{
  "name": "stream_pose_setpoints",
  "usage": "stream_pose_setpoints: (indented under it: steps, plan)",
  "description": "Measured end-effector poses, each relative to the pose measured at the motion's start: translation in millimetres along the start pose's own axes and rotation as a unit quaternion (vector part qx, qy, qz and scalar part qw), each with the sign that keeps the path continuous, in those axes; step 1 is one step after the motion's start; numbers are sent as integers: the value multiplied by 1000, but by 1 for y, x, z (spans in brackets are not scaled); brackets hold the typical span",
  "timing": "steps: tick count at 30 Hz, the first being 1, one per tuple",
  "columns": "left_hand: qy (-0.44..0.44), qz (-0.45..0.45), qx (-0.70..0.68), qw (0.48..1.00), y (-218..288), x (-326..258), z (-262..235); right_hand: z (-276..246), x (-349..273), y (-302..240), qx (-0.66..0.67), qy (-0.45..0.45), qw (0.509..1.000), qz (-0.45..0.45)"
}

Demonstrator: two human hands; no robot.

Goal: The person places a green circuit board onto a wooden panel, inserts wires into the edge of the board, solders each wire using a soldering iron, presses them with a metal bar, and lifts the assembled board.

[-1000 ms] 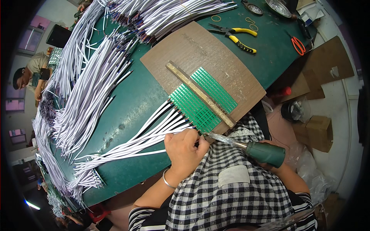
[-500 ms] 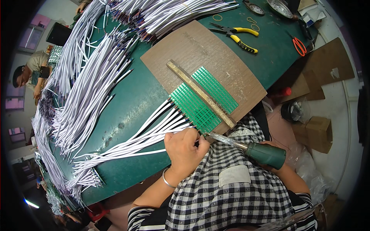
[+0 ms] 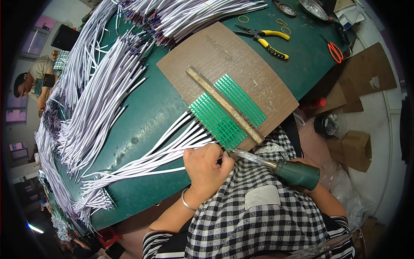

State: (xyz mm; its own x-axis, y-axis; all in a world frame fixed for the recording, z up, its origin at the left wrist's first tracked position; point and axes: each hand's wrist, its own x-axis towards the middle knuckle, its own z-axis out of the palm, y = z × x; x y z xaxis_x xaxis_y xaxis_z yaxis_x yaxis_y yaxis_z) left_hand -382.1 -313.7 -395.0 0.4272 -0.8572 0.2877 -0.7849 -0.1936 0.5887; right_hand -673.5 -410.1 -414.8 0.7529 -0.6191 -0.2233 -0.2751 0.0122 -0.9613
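Note:
A green circuit board panel (image 3: 215,122) lies on a brown wooden board (image 3: 258,82), with a narrow wooden bar (image 3: 224,104) across it. Several white cables (image 3: 172,148) run from the panel's left edge. At the panel's near corner my left hand (image 3: 206,166) is closed in a pinch on a white cable, whose end is mostly hidden by the fingers. My right hand (image 3: 308,172) grips the green handle of a soldering iron (image 3: 297,172), partly hidden behind it. The iron's tip points left and meets the panel's near corner beside my left fingertips.
Large bundles of white cables (image 3: 103,99) cover the table's left and far side. Pliers with yellow handles (image 3: 269,39), rubber bands (image 3: 283,26), orange-handled scissors (image 3: 334,51) and a metal dish (image 3: 314,9) lie at the far right. Another person (image 3: 36,82) sits at far left.
My hands, the iron and the panel hold almost the same places. The person at far left has shifted slightly.

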Motion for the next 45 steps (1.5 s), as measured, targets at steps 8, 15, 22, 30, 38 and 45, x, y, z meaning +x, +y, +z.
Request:
stream_pose_setpoints:
  steps: [8,15,22,30,38,45]
  plan:
    - [6,4,-3,1000,0,0,1,-6,-6,-1,2,4,1000,12]
    - [4,4,-1,1000,0,0,1,-6,-8,0,58,19,998,1]
    - [7,12,8,1000,-1,0,2,-4,-1,4,-56,15,996,-67]
    - [5,5,2,1000,0,0,2,-3,3,4,-74,2,995,-71]
    - [4,3,2,1000,1,-1,1,-3,12,-15,-114,-8,989,-97]
    - [8,4,6,1000,0,0,2,-8,14,-21,115,9,992,42]
